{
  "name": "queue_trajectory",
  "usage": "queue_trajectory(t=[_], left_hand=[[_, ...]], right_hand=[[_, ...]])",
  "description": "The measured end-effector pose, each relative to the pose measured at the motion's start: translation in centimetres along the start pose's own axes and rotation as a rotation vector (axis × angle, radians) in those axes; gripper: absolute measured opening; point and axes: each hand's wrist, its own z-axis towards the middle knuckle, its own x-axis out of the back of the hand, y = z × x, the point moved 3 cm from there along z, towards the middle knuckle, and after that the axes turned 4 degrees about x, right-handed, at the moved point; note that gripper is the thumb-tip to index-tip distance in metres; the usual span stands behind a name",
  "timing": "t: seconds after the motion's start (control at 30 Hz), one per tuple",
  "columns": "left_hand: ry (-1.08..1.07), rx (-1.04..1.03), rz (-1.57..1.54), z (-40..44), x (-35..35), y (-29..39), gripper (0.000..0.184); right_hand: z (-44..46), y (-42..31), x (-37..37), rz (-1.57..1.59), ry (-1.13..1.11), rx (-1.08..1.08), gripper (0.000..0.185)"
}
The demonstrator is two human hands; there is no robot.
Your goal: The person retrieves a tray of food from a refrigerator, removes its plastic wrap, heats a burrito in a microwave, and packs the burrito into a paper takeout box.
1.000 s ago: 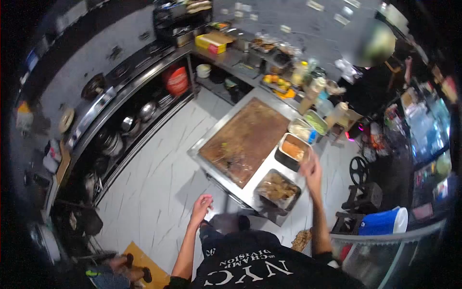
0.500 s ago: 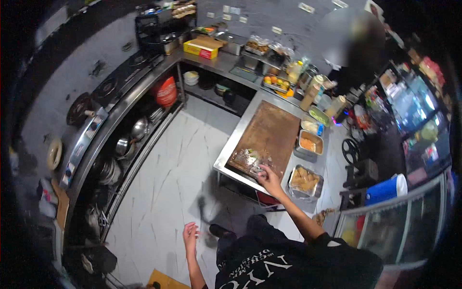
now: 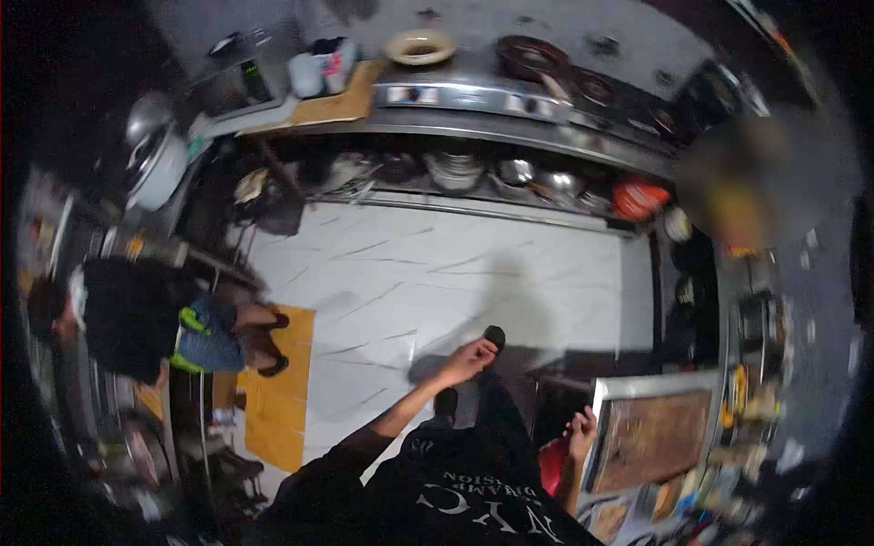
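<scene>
My left hand (image 3: pixel 468 361) hangs in the air over the white floor, in front of my body. Its fingers are loosely bent, and I see nothing held in it. Just past its fingertips, lower down, shows the toe of my dark shoe (image 3: pixel 494 338). My right hand (image 3: pixel 581 433) is beside the left edge of a steel-framed counter (image 3: pixel 613 389), fingers apart and nothing visible in them. A brown board (image 3: pixel 657 440) is set in that counter. Below it, partly hidden by my right forearm, is something red (image 3: pixel 552 466).
A stove counter (image 3: pixel 492 123) runs across the back, with bowls and pans (image 3: pixel 455 170) on its lower shelf. At the left another person (image 3: pixel 214 332) stands on a yellow-brown mat (image 3: pixel 282 391). Food trays (image 3: pixel 608 520) sit at the lower right.
The view has swung left, bringing the stove counter across the back and the other person into sight. My right hand is now off the board. My left hand is now farther forward over the floor.
</scene>
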Motion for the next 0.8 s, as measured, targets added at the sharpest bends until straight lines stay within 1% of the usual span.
queue_trajectory(t=[0.03, 0.07, 0.17, 0.2, 0.23, 0.27, 0.3, 0.33, 0.37, 0.4, 0.43, 0.47, 0.5, 0.53, 0.57, 0.6, 0.63, 0.67, 0.7, 0.73, 0.77, 0.8], left_hand=[[0.005, -0.084, 0.071, 0.7, 0.3, -1.1, 0.027], [0.04, -0.05, 0.147, 1.2, 0.9, -1.2, 0.029], [0.104, -0.051, 0.252, 2.1, 4.8, -0.8, 0.032], [0.156, -0.055, 0.239, 2.1, 6.3, -0.5, 0.031], [0.231, -0.002, 0.281, 2.2, 8.2, -0.9, 0.028], [0.306, 0.053, 0.321, 2.3, 10.3, -1.7, 0.026], [0.379, 0.015, 0.368, 2.1, 12.2, -4.6, 0.025], [0.452, -0.022, 0.415, 1.8, 14.5, -6.9, 0.025], [0.404, 0.229, 0.357, 0.6, 16.9, -8.6, 0.028], [0.507, 0.468, 0.368, -0.4, 18.7, -10.5, 0.032], [0.595, 0.52, 0.228, -1.7, 20.7, -15.1, 0.033], [0.642, 0.6, 0.229, -3.5, 21.8, -16.4, 0.03], [0.768, 0.616, 0.146, -5.4, 22.6, -17.5, 0.028], [0.892, 0.588, -0.021, -6.9, 22.7, -18.2, 0.026], [0.873, 0.457, 0.225, -8.3, 22.8, -18.3, 0.026], [0.935, 0.624, -0.102, -9.3, 22.7, -18.3, 0.026], [0.943, 0.625, -0.153, -9.9, 22.6, -18.1, 0.026], [0.989, 0.518, -0.223, -10.4, 22.4, -18.1, 0.025], [0.961, 0.661, -0.27, -10.3, 22.7, -17.7, 0.022], [0.887, 0.38, -0.531, -10.0, 22.7, -19.2, 0.022], [0.789, 0.094, -0.777, -9.7, 23.1, -19.8, 0.021], [0.752, 0.357, -0.614, -9.2, 24.3, -20.2, 0.02]], right_hand=[[1.9, 0.0, -1.3, -0.016, -0.01, -0.036, 0.044], [3.6, 0.0, -2.3, -0.029, -0.01, -0.07, 0.044], [10.1, -0.4, -6.5, -0.07, -0.168, 0.028, 0.041], [13.1, 0.6, -7.0, -0.072, -0.31, 0.129, 0.04], [16.0, 1.6, -7.8, -0.09, -0.275, 0.151, 0.035], [18.2, 0.8, -9.2, -0.129, -0.351, 0.095, 0.035], [20.1, 0.0, -10.4, -0.171, -0.425, 0.035, 0.035], [23.0, 0.9, -10.8, -0.081, -0.556, -0.05, 0.035], [25.5, 1.3, -12.0, -0.111, -0.617, -0.079, 0.037], [27.9, 1.9, -13.3, -0.144, -0.68, -0.111, 0.038], [29.9, 2.2, -14.9, -0.182, -0.743, -0.146, 0.041], [31.8, 2.1, -16.4, -0.525, -0.796, -0.055, 0.038], [33.3, 1.7, -17.9, -0.629, -0.91, -0.007, 0.037], [35.6, 1.8, -19.3, -0.731, -1.02, 0.046, 0.035], [37.9, 2.1, -20.9, -0.834, -1.126, 0.099, 0.034], [40.3, 2.7, -22.8, -0.724, -1.191, 0.349, 0.032], [42.1, 2.9, -24.6, -0.6, -1.243, 0.598, 0.031], [43.2, 2.6, -27.4, -0.781, -1.051, 0.117, 0.031], [43.0, 0.3, -31.1, -0.816, -1.042, 0.349, 0.031], [43.4, -0.1, -34.2, -0.778, -0.983, 0.279, 0.032], [43.1, -1.7, -37.5, -0.766, -0.988, 0.282, 0.032], [42.3, -3.5, -40.8, -0.748, -0.987, 0.285, 0.032]])
